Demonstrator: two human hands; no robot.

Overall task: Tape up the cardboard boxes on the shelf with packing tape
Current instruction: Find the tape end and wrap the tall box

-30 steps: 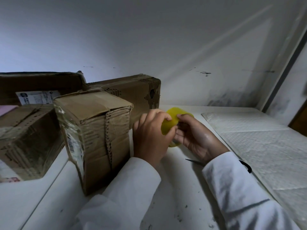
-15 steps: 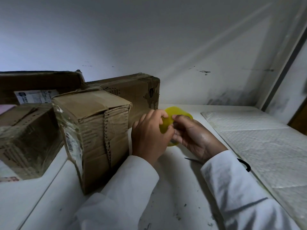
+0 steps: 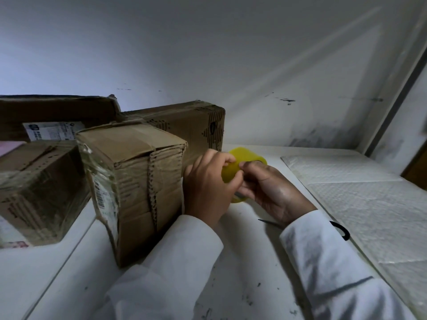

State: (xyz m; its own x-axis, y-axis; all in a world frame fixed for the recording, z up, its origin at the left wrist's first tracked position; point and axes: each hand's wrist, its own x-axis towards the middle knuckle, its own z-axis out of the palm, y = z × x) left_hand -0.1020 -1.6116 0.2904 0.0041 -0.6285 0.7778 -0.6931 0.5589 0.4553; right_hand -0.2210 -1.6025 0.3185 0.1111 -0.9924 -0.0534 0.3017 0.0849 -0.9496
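White shelf (image 3: 242,262) runs across the scene, scuffed with dark marks, a quilted white pad (image 3: 369,204) lying along its right side. Four boxes crowd the left: a long flat box (image 3: 57,109) at the far left with a label, a patterned box (image 3: 184,125) behind, a low box (image 3: 39,188) wrapped in clear film at the left edge, and the near box (image 3: 134,185) standing tall right beside the hands, its top flaps closed. Both white sleeves reach in from the near edge. Left hand (image 3: 208,188) curls over the yellow tape roll (image 3: 242,158), fingers pinching at its rim; right hand (image 3: 270,188) grips the roll from the other side, thumb meeting the left fingers. The roll sits between the hands, just right of the near box. Scissors (image 3: 339,229) lie under the right wrist, mostly hidden
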